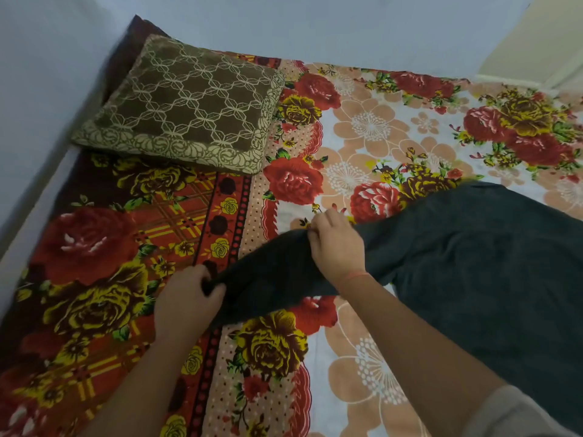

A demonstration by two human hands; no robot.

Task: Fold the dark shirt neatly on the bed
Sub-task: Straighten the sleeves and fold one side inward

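The dark shirt lies spread over the right side of the bed, which has a flowered sheet. One sleeve of the shirt stretches left toward the middle of the bed. My left hand pinches the end of that sleeve between thumb and fingers. My right hand grips the sleeve's upper edge further along, nearer the shirt's body. The sleeve is lifted slightly off the sheet between my two hands. A red thread circles my right wrist.
A brown pillow with a pale lattice pattern lies at the bed's far left corner. Pale walls border the bed at the left and the back. The bed's left half shows dark red and yellow roses.
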